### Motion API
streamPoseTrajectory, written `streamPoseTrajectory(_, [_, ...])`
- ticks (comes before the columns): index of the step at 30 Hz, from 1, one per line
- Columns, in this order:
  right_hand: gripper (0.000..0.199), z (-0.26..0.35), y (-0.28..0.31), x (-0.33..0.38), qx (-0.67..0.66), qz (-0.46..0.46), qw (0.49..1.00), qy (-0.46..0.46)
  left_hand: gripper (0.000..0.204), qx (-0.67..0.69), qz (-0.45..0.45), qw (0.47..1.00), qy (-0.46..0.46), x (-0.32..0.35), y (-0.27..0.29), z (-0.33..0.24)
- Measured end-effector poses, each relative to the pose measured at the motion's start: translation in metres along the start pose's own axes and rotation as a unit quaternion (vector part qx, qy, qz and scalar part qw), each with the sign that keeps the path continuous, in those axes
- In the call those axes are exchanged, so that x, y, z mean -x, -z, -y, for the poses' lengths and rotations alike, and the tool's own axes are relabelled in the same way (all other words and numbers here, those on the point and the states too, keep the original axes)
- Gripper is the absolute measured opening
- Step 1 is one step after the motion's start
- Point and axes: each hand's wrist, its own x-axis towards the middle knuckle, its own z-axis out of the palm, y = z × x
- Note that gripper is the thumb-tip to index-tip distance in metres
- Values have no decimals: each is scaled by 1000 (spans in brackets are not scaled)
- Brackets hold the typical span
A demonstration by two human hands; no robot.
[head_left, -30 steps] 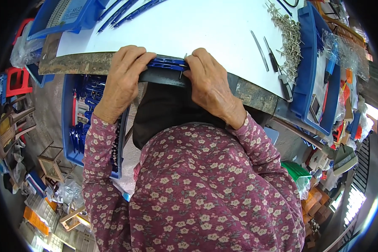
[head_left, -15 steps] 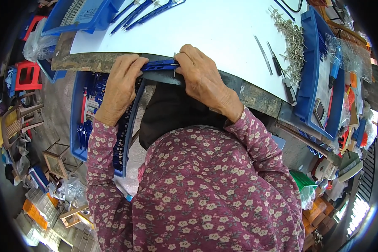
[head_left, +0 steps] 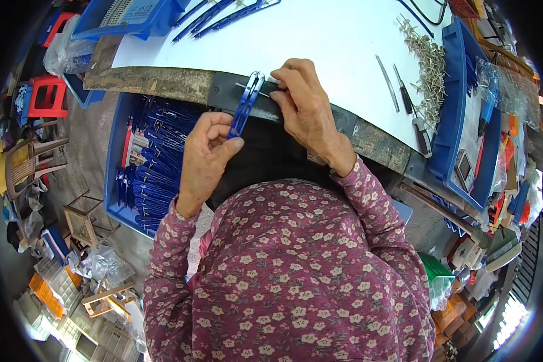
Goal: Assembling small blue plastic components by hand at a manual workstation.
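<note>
Blue slotted strip was pinched low by left hand at near edge of worktop, long axis slanted away-right, top beside right hand, whose hold on the crosswise pin couldn't be told.

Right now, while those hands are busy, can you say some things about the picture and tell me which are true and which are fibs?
1. The left hand holds a slim, shiny blue slotted strip. True.
2. The right hand rests down on the lap. False: it is raised near the strip's upper end, thumb and forefinger apart.
3. A heap of small silvery metal pins lies on the white tabletop. True.
4. A red plastic stool stands at the picture's right. False: it is at the left.
</note>
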Motion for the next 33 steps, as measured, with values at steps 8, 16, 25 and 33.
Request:
streamPoseTrajectory(8, [21,-3,-2,-3,7,22,1000,13,29,154,-11,987,39,-4,-25,22])
streamPoseTrajectory(16, [25,9,-4,-6,-27,28,999,-20,27,170,-34,985,0,-5,-27,21])
streamPoseTrajectory(25, [29,26,23,-9,2,40,999,-21,25,147,-23,988,-42,-19,-17,-2])
streamPoseTrajectory(33, [44,33,59,-54,170,33,977,125,24,-22,113,992,-45,-54,-17,-40])
